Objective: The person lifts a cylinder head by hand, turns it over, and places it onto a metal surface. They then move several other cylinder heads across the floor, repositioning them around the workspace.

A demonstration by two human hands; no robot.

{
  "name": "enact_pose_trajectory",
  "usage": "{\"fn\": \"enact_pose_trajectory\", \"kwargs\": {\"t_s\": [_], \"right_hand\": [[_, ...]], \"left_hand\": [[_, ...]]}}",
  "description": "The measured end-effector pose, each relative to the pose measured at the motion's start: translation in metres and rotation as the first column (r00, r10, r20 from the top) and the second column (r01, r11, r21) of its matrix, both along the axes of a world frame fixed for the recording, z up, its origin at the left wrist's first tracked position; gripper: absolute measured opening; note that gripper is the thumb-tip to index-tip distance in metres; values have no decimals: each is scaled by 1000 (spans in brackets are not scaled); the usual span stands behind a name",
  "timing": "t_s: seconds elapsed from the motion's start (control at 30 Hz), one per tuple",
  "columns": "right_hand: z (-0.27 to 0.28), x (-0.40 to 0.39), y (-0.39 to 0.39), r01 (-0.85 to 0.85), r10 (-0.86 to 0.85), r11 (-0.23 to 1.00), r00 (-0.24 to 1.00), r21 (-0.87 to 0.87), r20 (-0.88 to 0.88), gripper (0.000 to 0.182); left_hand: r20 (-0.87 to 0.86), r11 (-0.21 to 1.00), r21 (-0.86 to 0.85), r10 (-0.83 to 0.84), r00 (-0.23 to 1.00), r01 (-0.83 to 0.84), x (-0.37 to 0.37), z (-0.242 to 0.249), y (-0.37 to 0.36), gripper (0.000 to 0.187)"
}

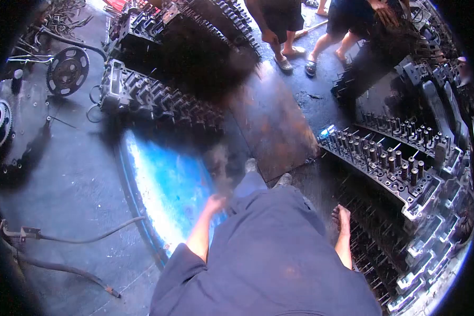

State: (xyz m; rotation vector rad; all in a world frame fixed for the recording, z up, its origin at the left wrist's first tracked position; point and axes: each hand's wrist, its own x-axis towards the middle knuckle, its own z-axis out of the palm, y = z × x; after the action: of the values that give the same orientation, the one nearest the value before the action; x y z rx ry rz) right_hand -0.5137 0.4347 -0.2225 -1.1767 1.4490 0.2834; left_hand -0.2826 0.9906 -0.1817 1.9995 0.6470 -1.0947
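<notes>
My left hand (216, 203) hangs at my left side, its fingers smeared by motion. No object shows in it. It is nearest to a blue and white curved panel (168, 184) on the floor side. My right hand (342, 215) hangs at my right with its fingers curled in, and nothing is visible in it. Beside and below that hand are dark rows of engine parts. A cylinder head (379, 158) with several upright valve springs lies farther to the right. My two feet show just ahead of my dark shirt.
Another cylinder head (158, 100) lies ahead on the left, near a toothed flywheel (67, 71). A brown metal plate (274, 121) covers the floor ahead. Two people stand beyond it, their legs (332, 45) visible. Hoses (89, 239) lie at the lower left.
</notes>
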Motion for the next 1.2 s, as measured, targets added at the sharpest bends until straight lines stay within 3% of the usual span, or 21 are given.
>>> {"fn": "enact_pose_trajectory", "kwargs": {"t_s": [0.17,0.27,0.37,0.43,0.53,0.57,0.63,0.67,0.77,0.8,0.83,0.9,1.0,1.1,1.17,1.2], "right_hand": [[-28,-8,19,-42,47,998,992,49,-113,30],[-13,-2,37,-54,62,996,991,68,-115,32],[5,5,48,-209,208,978,978,-14,-30,44],[-6,4,41,-481,463,869,874,-119,-146,46],[-48,-19,19,-650,592,736,754,-192,-285,50],[-53,-21,12,-674,600,709,731,-208,-325,51],[-19,-7,15,-530,520,829,848,-178,-103,50],[6,1,17,-458,463,877,886,-144,2,49],[77,64,34,-636,589,759,761,-136,-271,41],[69,60,25,-406,403,911,914,-78,-45,29],[46,58,0,-344,341,938,937,-38,-76,24],[28,65,-29,-361,352,930,929,-66,-110,30],[75,119,-11,-350,348,935,937,-56,-34,23],[81,144,2,-360,363,932,930,-51,64,24],[104,169,44,-413,409,889,910,-201,-59,28],[110,172,58,-414,413,892,910,-183,-46,30]], "left_hand": [[319,996,-9,-76,945,83,29,-36,6,29],[411,989,11,-139,901,147,44,-35,0,26],[537,971,93,-236,810,221,39,-60,10,26],[406,991,48,-132,904,123,32,-43,11,27],[126,990,-12,139,982,-139,15,-10,19,41],[147,983,7,178,973,-181,1,-26,30,39],[183,964,43,251,950,-263,-42,-75,59,36],[110,956,-22,292,950,-292,-54,-66,64,35],[37,924,-3,382,924,-382,-89,-56,69,32],[32,907,38,418,908,-419,-96,-47,64,26],[16,906,16,422,907,-422,-105,-50,64,24],[-11,908,-31,417,909,-417,-123,-69,68,22],[-57,907,-65,413,909,-416,-112,-65,63,21],[-43,902,-87,421,906,-423,-96,-66,72,22],[-28,909,-87,406,914,-406,-72,-74,79,24],[-32,920,-77,384,923,-385,-60,-77,87,26]]}}
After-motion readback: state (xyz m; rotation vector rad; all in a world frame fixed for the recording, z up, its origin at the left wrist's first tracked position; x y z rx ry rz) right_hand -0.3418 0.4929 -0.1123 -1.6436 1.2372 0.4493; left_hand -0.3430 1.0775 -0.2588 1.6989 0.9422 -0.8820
